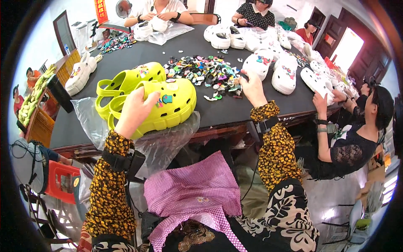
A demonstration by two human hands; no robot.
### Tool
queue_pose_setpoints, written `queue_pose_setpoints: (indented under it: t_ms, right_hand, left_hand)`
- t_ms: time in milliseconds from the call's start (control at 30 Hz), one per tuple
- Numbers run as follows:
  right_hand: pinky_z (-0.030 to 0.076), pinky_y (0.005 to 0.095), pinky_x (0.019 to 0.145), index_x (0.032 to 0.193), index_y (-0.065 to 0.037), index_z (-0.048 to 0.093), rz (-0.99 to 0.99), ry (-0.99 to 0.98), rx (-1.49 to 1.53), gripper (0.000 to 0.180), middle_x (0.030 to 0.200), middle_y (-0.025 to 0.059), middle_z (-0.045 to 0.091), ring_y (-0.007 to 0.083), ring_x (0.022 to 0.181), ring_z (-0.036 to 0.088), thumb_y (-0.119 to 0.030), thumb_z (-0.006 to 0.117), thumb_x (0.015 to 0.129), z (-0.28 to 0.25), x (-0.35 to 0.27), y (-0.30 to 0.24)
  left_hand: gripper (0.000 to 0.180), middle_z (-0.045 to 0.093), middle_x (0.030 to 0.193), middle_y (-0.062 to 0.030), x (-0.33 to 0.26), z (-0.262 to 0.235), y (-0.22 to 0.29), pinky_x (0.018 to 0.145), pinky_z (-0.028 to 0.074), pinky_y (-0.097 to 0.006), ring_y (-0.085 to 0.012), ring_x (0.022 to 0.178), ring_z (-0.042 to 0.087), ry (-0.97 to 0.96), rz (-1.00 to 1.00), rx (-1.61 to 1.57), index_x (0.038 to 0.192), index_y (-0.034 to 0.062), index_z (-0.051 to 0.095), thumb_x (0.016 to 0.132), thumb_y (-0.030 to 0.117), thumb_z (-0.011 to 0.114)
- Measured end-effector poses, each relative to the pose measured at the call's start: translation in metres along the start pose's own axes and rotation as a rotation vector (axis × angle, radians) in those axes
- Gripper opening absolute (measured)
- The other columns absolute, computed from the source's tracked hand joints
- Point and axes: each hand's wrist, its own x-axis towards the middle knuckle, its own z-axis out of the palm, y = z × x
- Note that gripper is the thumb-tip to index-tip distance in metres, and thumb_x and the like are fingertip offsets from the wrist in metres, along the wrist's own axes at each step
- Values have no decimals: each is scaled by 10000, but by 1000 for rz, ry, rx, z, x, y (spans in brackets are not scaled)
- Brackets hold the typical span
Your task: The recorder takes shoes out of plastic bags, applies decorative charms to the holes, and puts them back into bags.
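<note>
Nearest, the left hand [133,110] clamps a lime clog [161,105] resting on a clear plastic bag [90,119] at the table's near edge. Farther right, the right hand [252,86] reaches into the pile of colourful charms [201,71], fingers seemingly pinched together. 2 more lime clogs [126,82] lie just behind.

Large dark table [235,107], bright doorway [347,49] right, wall fan [124,7], red plastic stool [63,178], daylight.

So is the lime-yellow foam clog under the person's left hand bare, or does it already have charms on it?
Decorated: the lime-yellow foam clog under the left hand carries small charms on its perforated top, including a pale round one.
</note>
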Motion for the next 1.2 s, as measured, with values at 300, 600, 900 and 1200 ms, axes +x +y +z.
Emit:
queue_pose_setpoints:
  t_ms: [300, 600, 900, 1200]
  right_hand:
    - [490, 348, 766, 921, -4, 669, 212, -23, 146, 175, 877, 169, 667, 279, 826, 642, -93, 558, 817, -18, -13, -13]
    - [505, 326, 707, 973, 27, 643, 337, -150, 144, 243, 853, 155, 665, 227, 747, 644, -97, 665, 765, -8, -60, 5]
    - [494, 228, 720, 999, 51, 632, 513, -14, 597, 155, 887, 90, 684, 115, 785, 642, 39, 547, 870, -13, -62, 6]
    - [495, 248, 748, 1041, 27, 621, 560, 64, 452, 203, 909, 76, 665, 127, 813, 623, 14, 584, 842, -8, -62, 14]
  left_hand:
    - [331, 672, 796, -175, 0, 0, 0, 694, 490, -357, -272, 737, 653, -10, 13, -66, 898, -46, 632, 854, 281, 598]
    - [328, 674, 788, -161, 2, -1, 4, 664, 482, -346, -235, 713, 646, -10, 9, -30, 898, -43, 632, 855, 280, 606]
    - [320, 672, 766, -121, 0, 0, 1, 657, 472, -318, -158, 690, 610, -2, 14, -104, 944, -43, 644, 857, 264, 615]
    - [311, 664, 754, -85, 2, 0, -3, 647, 461, -287, -106, 688, 572, -27, 34, -125, 952, -59, 639, 862, 238, 610]
